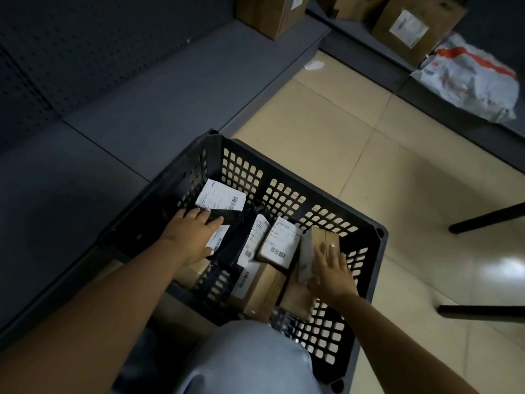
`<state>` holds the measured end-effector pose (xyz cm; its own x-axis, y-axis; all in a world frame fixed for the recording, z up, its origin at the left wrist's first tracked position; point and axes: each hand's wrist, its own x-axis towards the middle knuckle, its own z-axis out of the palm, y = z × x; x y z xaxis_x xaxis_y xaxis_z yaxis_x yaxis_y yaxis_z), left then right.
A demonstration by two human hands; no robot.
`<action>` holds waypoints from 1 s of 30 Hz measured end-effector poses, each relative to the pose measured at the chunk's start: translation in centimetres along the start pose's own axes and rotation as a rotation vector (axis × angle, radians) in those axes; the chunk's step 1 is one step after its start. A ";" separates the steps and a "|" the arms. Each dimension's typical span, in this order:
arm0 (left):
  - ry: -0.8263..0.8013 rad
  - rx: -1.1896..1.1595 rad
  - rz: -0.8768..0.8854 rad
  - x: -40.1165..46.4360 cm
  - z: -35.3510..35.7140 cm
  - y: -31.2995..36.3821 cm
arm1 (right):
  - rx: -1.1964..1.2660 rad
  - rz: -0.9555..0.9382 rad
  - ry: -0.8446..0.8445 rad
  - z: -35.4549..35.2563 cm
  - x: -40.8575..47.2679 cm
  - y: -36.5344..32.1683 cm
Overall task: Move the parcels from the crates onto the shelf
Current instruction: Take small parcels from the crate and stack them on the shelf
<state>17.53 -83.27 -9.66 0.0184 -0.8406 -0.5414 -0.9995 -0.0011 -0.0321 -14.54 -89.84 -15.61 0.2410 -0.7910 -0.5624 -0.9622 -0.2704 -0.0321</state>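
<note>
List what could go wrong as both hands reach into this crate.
1. The left hand lies on a slippery black bag; it may slide free when lifted.
2. The right hand touches a tilted brown box that could topple deeper into the crate.

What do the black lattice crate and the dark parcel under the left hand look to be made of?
Black lattice crate: moulded rigid plastic, matt, judging by its even grid of holes. Dark parcel: probably a glossy plastic mailer bag; it creases and glints. The left hand rests on it.
</note>
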 end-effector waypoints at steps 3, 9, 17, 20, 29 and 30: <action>0.006 -0.009 0.006 0.1 0.1 0.3 | 0.056 0.084 -0.037 1.0 0.8 0.3; -0.002 -0.037 0.050 0.1 0.3 1.3 | 0.030 0.084 -0.028 1.6 1.8 -0.5; 0.009 -0.024 0.087 -0.1 0.7 2.7 | 0.078 0.096 0.031 2.2 1.4 -0.4; -0.002 -0.021 0.090 -0.4 1.1 2.9 | 0.123 0.110 0.093 2.0 2.3 -1.2; -0.099 -0.113 0.175 0.0 4.0 6.4 | 0.142 0.062 0.091 3.7 0.4 -1.7; -0.122 -0.140 0.173 0.5 4.5 7.0 | 0.132 0.054 0.088 3.7 0.0 -1.6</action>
<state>10.65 -81.27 -13.91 -0.1592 -0.7628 -0.6267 -0.9817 0.0554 0.1820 -13.47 -87.43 -18.63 0.1933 -0.8491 -0.4916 -0.9809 -0.1564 -0.1157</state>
